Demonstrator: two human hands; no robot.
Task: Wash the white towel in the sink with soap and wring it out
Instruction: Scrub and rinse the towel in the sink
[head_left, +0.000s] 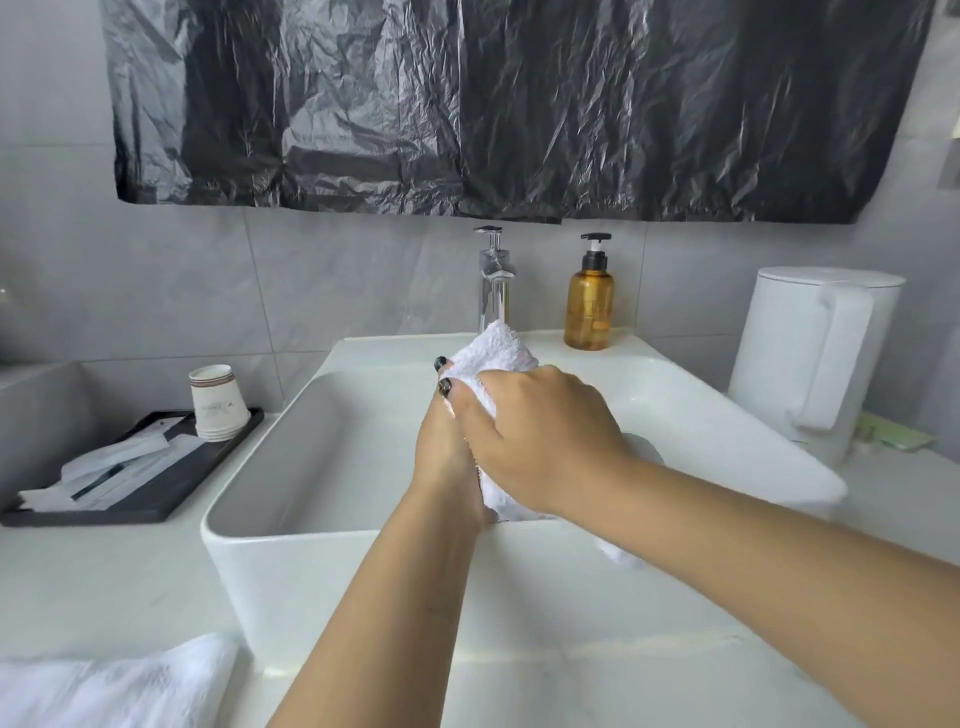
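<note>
The white towel (500, 349) is bunched into a roll above the white rectangular sink (291, 431). My left hand (448, 457) grips the roll from underneath, its dark-painted fingertips curled over the upper part. My right hand (540, 441) is clamped over the roll from the right, covering its middle. The towel's top end sticks up just under the chrome tap (494, 275); a lower end hangs below my right forearm. An amber soap pump bottle (589, 306) stands on the sink's back rim, right of the tap.
A black tray (150, 499) with stacked paper cups (217, 402) and wrapped sachets lies left of the sink. A white kettle (815, 358) stands at the right. Another white cloth (119, 686) lies at the counter's near left corner. Black plastic sheeting (493, 104) covers the wall above.
</note>
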